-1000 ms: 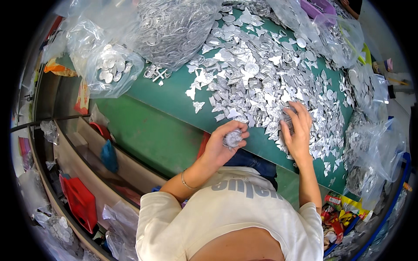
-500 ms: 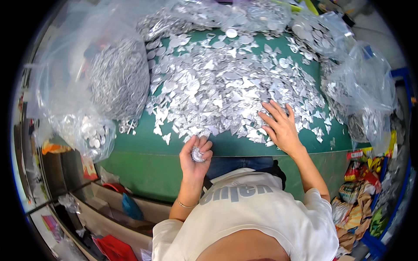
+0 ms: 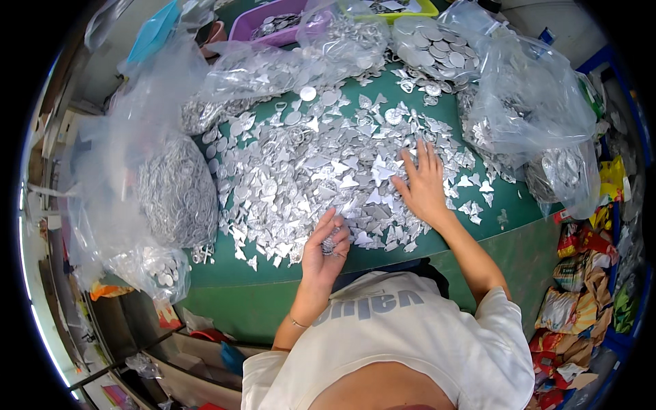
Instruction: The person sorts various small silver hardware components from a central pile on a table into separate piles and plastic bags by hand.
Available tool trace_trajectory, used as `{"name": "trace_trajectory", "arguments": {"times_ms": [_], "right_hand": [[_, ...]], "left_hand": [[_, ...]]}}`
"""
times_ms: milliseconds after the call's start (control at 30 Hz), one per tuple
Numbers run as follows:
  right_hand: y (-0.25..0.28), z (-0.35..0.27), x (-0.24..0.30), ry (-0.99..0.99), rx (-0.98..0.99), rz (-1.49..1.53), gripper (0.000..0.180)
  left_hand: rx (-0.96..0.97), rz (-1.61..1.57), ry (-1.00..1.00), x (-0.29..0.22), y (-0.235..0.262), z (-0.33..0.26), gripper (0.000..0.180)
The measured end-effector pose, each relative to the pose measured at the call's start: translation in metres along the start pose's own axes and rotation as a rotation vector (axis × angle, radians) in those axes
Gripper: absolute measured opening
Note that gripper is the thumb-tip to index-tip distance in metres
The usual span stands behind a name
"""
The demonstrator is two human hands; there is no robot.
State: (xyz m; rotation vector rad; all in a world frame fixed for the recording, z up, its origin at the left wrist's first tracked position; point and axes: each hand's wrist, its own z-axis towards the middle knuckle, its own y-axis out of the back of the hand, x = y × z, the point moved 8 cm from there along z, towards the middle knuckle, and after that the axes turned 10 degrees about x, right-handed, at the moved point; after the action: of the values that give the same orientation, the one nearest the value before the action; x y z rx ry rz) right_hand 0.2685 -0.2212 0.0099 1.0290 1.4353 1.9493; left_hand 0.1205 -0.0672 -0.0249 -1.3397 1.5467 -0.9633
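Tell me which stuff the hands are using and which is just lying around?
In use:
left hand, cupping small silver pieces
right hand, flat on the silver pile

Lying about:
clear bags
purple tray
snack wrappers

Bright, even light from overhead fills the scene, with only soft, short shadows. The heap of silver metal pieces (image 3: 321, 171) glints, and the clear plastic bags (image 3: 526, 102) carry white glare. Focus is sharp in the middle — toward the black round rim, edges bend and detail smears.
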Motion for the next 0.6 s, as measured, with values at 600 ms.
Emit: {"name": "trace_trajectory", "arguments": {"times_ms": [600], "right_hand": [[0.054, 0.041, -0.042, 0.039, -0.132, 0.505, 0.031]], "left_hand": [[0.192, 1.687, -0.098, -0.015, -0.096, 0.102, 0.020]]}}
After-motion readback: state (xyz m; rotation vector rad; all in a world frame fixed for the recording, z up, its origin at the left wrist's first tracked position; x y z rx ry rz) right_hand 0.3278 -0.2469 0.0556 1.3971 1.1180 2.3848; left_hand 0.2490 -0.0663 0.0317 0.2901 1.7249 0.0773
